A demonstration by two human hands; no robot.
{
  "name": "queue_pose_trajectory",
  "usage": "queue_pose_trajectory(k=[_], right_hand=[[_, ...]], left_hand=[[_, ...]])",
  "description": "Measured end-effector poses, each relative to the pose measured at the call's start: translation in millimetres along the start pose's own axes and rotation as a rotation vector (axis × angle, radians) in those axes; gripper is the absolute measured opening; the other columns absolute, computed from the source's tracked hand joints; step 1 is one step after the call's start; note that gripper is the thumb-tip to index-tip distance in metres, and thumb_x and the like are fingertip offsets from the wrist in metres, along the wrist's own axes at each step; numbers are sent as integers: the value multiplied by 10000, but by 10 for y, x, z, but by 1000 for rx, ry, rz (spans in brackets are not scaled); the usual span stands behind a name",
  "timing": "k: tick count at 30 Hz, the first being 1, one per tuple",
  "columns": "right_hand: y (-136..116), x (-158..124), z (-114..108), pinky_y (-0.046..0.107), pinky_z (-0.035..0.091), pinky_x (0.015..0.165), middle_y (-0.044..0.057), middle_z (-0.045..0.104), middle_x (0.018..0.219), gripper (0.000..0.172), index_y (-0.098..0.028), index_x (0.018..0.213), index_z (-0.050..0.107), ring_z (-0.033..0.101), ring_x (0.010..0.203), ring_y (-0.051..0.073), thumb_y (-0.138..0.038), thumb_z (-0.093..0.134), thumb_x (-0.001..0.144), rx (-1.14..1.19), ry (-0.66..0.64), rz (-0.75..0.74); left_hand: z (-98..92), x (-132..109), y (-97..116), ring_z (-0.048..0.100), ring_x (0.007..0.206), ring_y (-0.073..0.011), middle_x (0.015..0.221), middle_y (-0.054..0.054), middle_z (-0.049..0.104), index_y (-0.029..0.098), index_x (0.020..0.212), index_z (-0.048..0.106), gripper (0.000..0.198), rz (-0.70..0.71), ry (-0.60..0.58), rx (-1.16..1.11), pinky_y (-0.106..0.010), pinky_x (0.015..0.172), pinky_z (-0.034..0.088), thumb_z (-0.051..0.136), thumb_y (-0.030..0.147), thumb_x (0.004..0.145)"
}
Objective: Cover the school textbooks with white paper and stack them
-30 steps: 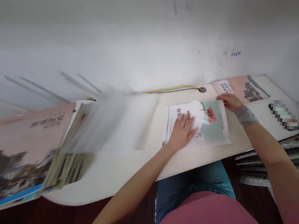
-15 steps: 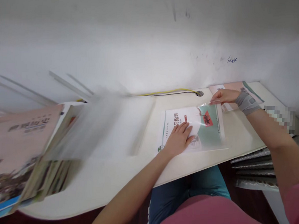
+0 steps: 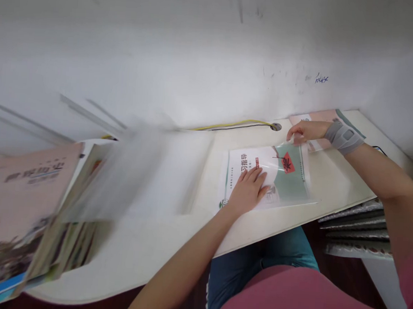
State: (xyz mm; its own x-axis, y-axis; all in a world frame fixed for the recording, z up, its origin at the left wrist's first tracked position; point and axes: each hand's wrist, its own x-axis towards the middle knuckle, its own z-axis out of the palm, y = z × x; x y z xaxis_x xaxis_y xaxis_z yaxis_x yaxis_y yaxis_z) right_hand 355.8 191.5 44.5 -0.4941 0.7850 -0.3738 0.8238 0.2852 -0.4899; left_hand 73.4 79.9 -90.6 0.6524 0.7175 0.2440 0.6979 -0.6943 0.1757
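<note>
A book [image 3: 284, 189] with a white and green cover and a red patch lies on the table inside a clear plastic book cover [image 3: 312, 194]. My left hand [image 3: 249, 189] rests flat on the front of the book, fingers stretched out and a little apart. At the book's upper right corner my right hand [image 3: 307, 131], with a grey band on its wrist, pinches the edge of the clear plastic between thumb and fingers. Behind this hand lies a second book [image 3: 323, 117] with a pink and green cover, partly hidden.
On the left stands a stack of books [image 3: 25, 194] with a pink cover on top. Blurred translucent plastic sheets [image 3: 163, 170] lie between it and my left hand. A yellow cable [image 3: 236, 124] runs along the wall into a table hole [image 3: 276, 126]. Silvery padded sheets [image 3: 359, 229] sit below the table's right edge.
My right hand has shifted slightly left and up, still pinching the plastic edge, and its forearm has swung a little outward. My left hand stays in place on the book.
</note>
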Motion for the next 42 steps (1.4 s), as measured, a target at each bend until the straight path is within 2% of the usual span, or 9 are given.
queue_pose_trajectory(k=[6,17,19,22,26,29,32,38,42], right_hand=[[-88,-13,-71,245,364,541,-53,473,498,379,-171,603,518,464,498,83,-489,655,758,-191,-153,47],[195,237,10,264,391,618,-36,507,543,272,-167,620,561,498,549,97,-365,614,798,-180,-93,22],[280,206,5,269,414,640,-9,559,578,225,-160,658,596,533,583,116,-330,601,806,-126,46,107],[312,80,26,315,442,720,85,658,745,259,-125,842,646,600,726,183,-292,454,890,-163,571,307],[-7,-39,563,380,407,903,168,642,1120,421,-122,1133,595,579,1046,251,-286,248,960,-242,839,208],[-325,8,1270,385,329,1045,139,568,1308,443,-154,1258,551,474,1243,239,-302,260,958,-376,577,-179],[-341,64,1689,441,265,1095,170,433,1440,492,-94,1335,482,370,1342,272,-315,256,959,-442,511,-156],[253,-55,1567,462,265,1094,186,324,1501,568,-63,1404,377,299,1381,306,-393,261,957,-416,567,184],[267,-94,1565,430,301,1069,243,319,1486,593,-15,1396,356,336,1352,318,-393,292,943,-413,639,273]], left_hand=[[12,-20,10,372,1352,-281,1432,-143,455,160,1336,484,523,10,13,25,-486,1101,308,361,477,938],[8,-39,12,319,1380,-316,1494,-103,371,246,1409,415,562,143,-66,73,-540,1112,252,399,515,916],[1,-42,21,288,1393,-321,1506,-87,351,278,1411,410,550,144,-78,68,-554,1114,237,407,514,914],[-9,-53,45,280,1397,-315,1508,-83,348,272,1422,393,558,117,-90,71,-546,1117,235,392,515,920],[-48,28,53,325,1378,-310,1494,-115,367,205,1410,415,578,55,-123,74,-526,1100,285,347,522,931],[-90,213,-27,302,1389,-308,1496,-149,350,140,1404,418,585,-39,-143,103,-515,1106,273,310,490,947],[-84,380,-174,268,1401,-318,1511,-135,326,143,1432,376,571,-123,-178,122,-530,1121,224,287,444,956],[-67,206,-302,233,1392,-401,1532,-98,298,188,1450,349,604,-352,-145,143,-592,1089,224,262,497,939],[-246,-23,-364,371,1326,-358,1462,-137,415,156,1388,426,550,-383,-132,118,-515,1046,343,328,436,924]])
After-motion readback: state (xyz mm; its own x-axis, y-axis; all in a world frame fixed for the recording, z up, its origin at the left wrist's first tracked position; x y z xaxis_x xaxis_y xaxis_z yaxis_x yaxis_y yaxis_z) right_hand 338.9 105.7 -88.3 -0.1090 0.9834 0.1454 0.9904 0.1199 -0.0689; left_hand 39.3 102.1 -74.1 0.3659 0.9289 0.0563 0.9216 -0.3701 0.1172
